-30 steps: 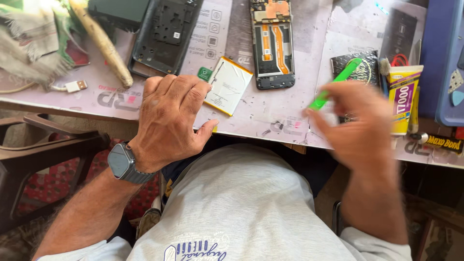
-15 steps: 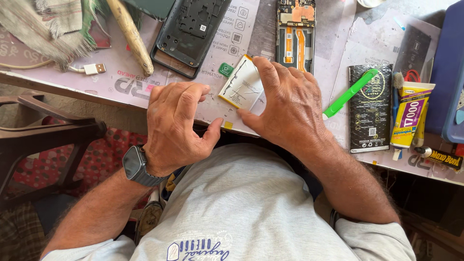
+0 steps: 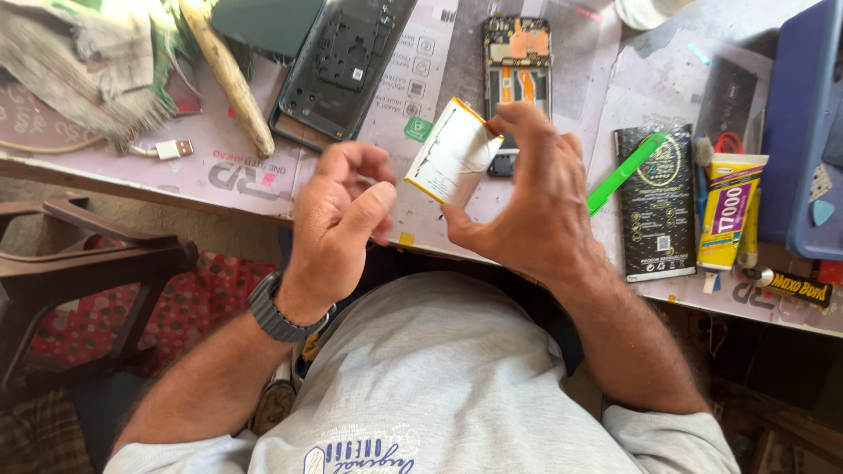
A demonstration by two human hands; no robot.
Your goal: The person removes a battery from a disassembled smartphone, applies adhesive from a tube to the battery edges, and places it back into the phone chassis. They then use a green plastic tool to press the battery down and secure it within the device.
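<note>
At the far left of the table (image 3: 263, 189) lies a heap of frayed cloth (image 3: 88, 66), with a pale wooden stick (image 3: 230, 77) and a white cable plug (image 3: 173, 148) just beside it. Right of these rests a dark phone back cover (image 3: 342, 66). The left hand (image 3: 338, 224), a watch (image 3: 274, 312) at its wrist, hovers near the table's near edge with fingers loosely curled, gripping nothing as far as I can tell. The right hand (image 3: 527, 202) pinches a flat white battery (image 3: 452, 154) with yellow edging, tilted above the table. Beyond it lies an opened phone frame (image 3: 516, 61). Farther right sit a green plastic pry tool (image 3: 625, 172), a black battery (image 3: 659, 206) and a yellow glue tube (image 3: 729, 215).
</note>
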